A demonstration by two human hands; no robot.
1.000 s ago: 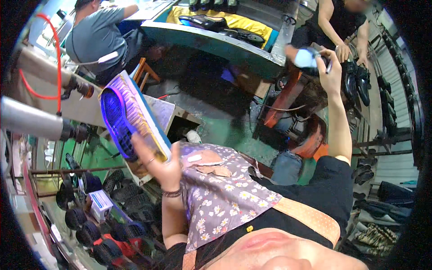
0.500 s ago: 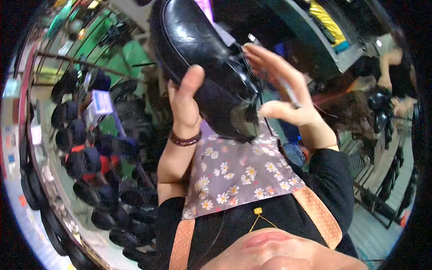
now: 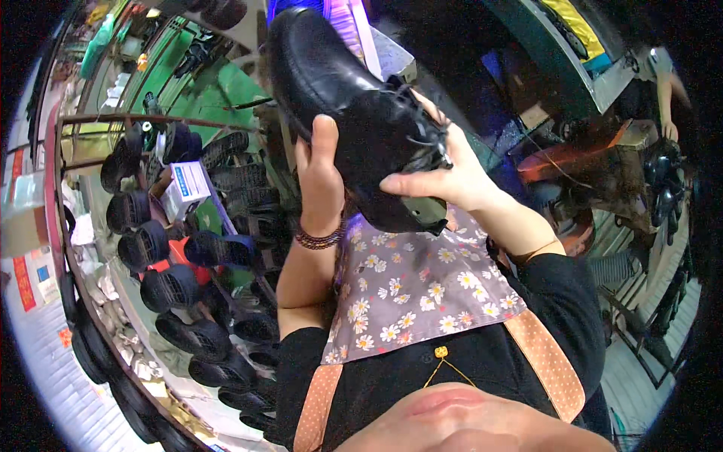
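A shiny black lace-up leather shoe (image 3: pixel 331 90) is held up in front of my chest, its rounded toe pointing up and away. My left hand (image 3: pixel 322 177) is closed on its left side, the thumb lying on the leather and the other fingers mostly hidden beneath. On the other side, my right hand (image 3: pixel 459 173) wraps round the shoe near the black laces (image 3: pixel 422 132), its thumb pressed across the upper. An olive-grey piece (image 3: pixel 423 211) with a small hole shows at the shoe's near end. Below hangs my floral apron (image 3: pixel 422 286).
To the left stands a rack (image 3: pixel 98 118) with several black soles (image 3: pixel 169 288) in rows and a small white-and-blue box (image 3: pixel 186 192). A grey-edged tray (image 3: pixel 606 90) with a yellow packet is at the upper right. At the far right, another person's arm (image 3: pixel 664 105) reaches toward black shoes (image 3: pixel 664 184).
My right hand has come in from beside the shoe and closed on it; a thin, light object blurred near that hand earlier no longer shows. The shoe has shifted and tilted slightly.
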